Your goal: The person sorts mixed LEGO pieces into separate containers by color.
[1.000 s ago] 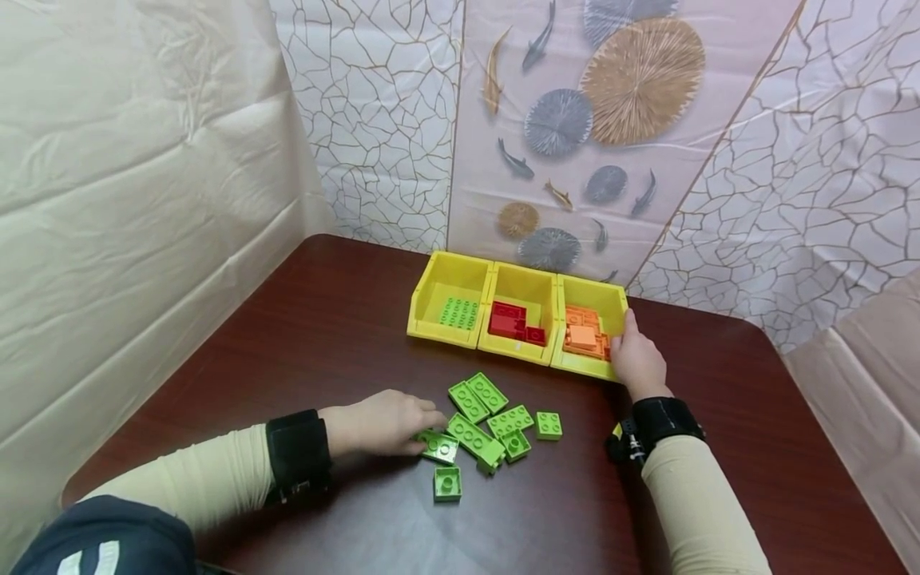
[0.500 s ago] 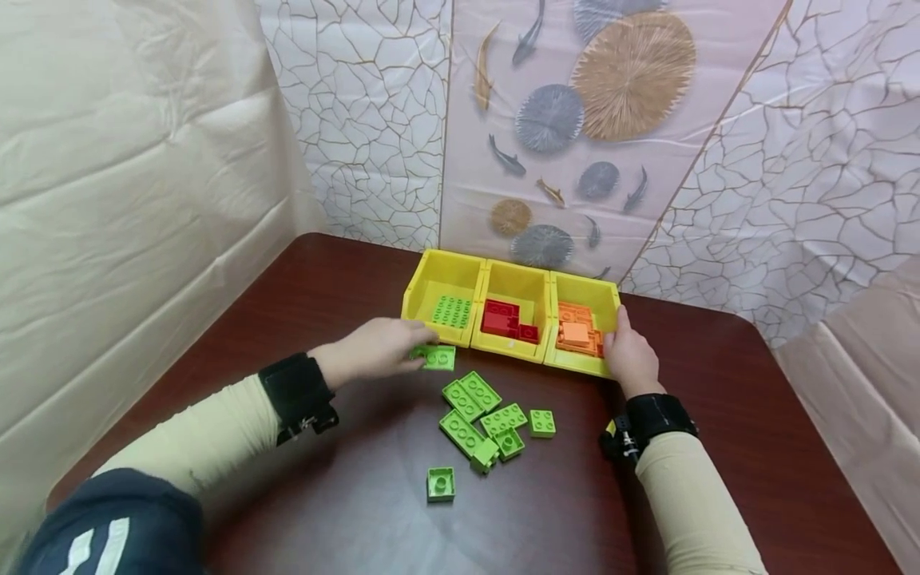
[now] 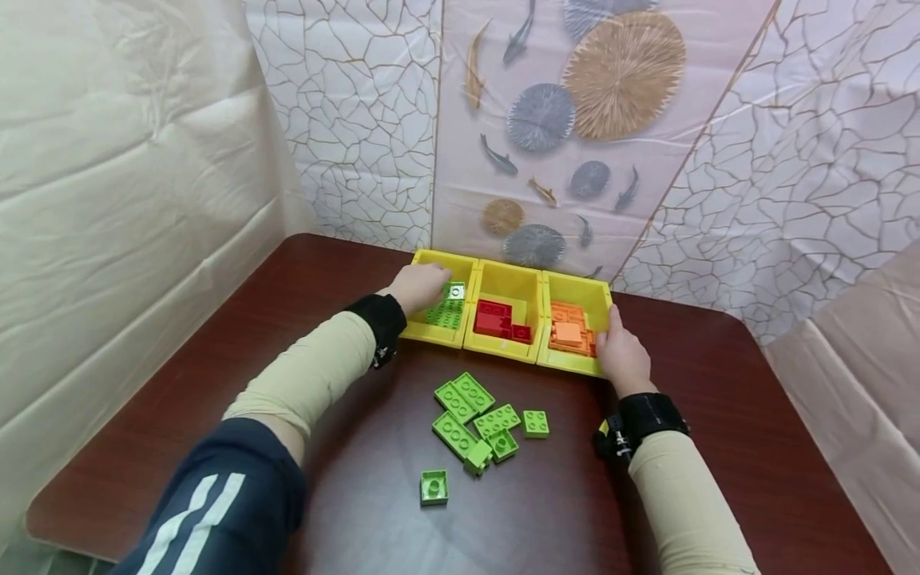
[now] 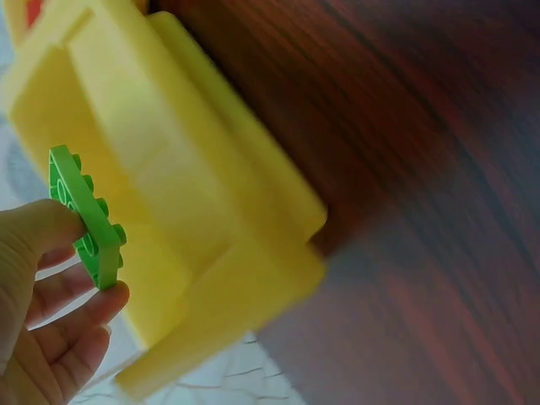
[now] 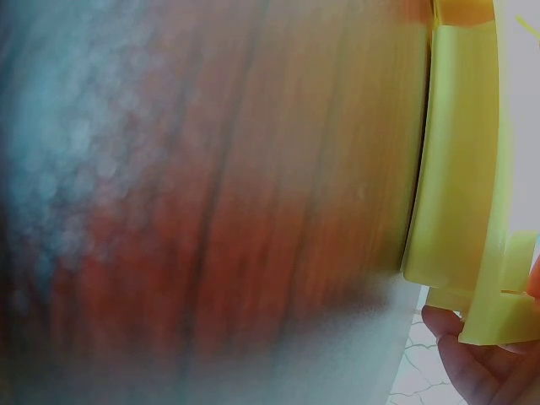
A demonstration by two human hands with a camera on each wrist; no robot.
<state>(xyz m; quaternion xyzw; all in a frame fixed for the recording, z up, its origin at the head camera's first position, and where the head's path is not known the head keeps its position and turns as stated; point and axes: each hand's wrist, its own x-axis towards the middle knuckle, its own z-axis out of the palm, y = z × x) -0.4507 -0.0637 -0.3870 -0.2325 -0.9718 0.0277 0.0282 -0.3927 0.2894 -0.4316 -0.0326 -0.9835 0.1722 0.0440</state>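
Note:
My left hand (image 3: 420,287) is over the left yellow bin (image 3: 434,338), pinching a flat green toy brick (image 4: 89,219) between thumb and fingers. In the left wrist view the brick stands on edge, its studs facing the bin wall. Beneath it in that bin lie green studded bricks (image 3: 444,315). At the far right of the row, my right hand (image 3: 624,358) grips the side wall of the right yellow bin (image 3: 568,362), fingertips (image 5: 443,321) at its edge in the right wrist view. Orange bricks (image 3: 568,334) lie in that bin.
The middle yellow bin (image 3: 499,346) has red bricks (image 3: 494,321) in it. Several green bricks (image 3: 454,435) lie clustered on the dark wooden table (image 3: 546,503). One small square green brick (image 3: 434,487) sits nearer the front. A patterned cloth wall (image 3: 359,120) rises behind the bins.
My left hand has taken the flat green brick from beside the cluster and carried it forward over the left bin. My right hand has kept its grip on the right bin.

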